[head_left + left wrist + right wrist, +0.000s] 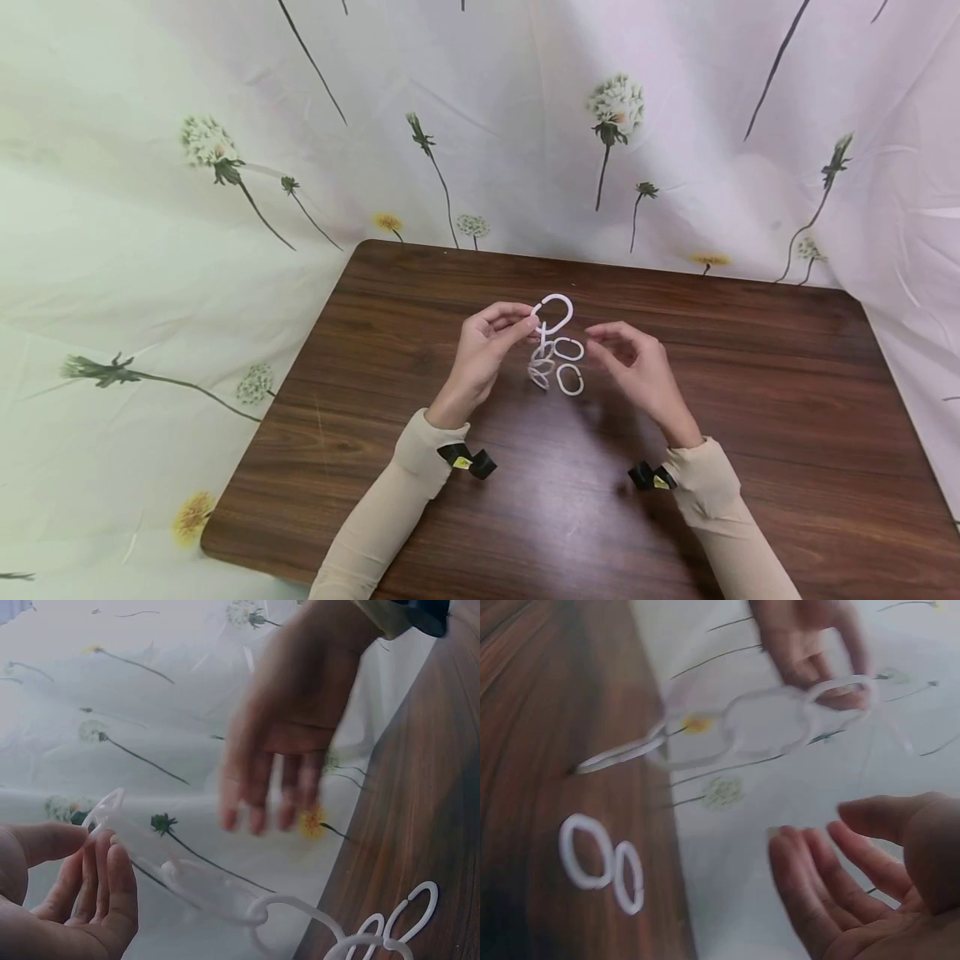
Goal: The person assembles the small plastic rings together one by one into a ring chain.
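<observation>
Hanging over the tabletop (750, 375), white chain (543, 337) is pinched by left hand (482, 348); loose rings (570, 360) are seen just right; right hand (637, 367) is positioned beside them, grip spread.

The chain of rings (542, 357) is plain white, and so are the two loose rings (559, 380) on the table (375, 358). The table is reddish brown with dark wood grain, paler where it shines toward the near edge. The cloth (525, 125) beyond the far edge is white, printed with dandelions (617, 104): whitish heads, dark green stems, some yellow blooms (387, 222). Both sleeves (375, 517) are plain beige; the wrist cameras (483, 464) are black with yellow labels (462, 462).
</observation>
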Tool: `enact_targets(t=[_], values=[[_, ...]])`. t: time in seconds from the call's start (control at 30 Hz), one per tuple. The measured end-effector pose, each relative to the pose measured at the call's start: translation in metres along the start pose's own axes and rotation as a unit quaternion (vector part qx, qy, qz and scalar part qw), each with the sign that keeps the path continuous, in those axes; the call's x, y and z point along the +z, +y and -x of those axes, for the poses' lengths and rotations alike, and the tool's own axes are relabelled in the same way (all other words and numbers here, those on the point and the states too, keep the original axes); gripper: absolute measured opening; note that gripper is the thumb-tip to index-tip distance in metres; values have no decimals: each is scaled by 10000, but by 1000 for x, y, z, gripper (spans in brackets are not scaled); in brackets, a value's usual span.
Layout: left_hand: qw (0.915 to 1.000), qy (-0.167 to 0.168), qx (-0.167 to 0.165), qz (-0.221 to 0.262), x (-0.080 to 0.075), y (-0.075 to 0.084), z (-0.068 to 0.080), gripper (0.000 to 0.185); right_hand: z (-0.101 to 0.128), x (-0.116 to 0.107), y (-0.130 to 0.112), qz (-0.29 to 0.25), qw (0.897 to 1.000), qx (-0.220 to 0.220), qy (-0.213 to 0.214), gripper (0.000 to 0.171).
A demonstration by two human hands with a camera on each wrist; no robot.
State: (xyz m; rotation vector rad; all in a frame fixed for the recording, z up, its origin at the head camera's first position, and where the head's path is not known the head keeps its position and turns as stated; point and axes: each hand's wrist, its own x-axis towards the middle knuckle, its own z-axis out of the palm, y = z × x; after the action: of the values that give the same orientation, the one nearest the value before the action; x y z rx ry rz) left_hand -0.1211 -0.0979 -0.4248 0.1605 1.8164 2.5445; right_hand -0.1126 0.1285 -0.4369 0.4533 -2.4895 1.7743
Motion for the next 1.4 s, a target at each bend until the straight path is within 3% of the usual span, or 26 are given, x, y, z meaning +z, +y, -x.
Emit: enact_targets(t=[0.33, 0.8, 1.1, 1.4], values=[[10000, -25, 47, 71, -3, 5, 2, 17, 14, 1, 11, 625, 9977, 247, 15, 20], [9995, -55, 112, 303, -11, 6, 3, 12, 15, 12, 78, 521, 9972, 500, -206, 32], [9988, -61, 73, 487, -11, 8, 5, 12, 12, 22, 87, 594, 9954, 664, -346, 44], [9984, -23, 63, 558, -13, 10, 5, 11, 8, 27, 88, 873, 9929, 701, -397, 45]])
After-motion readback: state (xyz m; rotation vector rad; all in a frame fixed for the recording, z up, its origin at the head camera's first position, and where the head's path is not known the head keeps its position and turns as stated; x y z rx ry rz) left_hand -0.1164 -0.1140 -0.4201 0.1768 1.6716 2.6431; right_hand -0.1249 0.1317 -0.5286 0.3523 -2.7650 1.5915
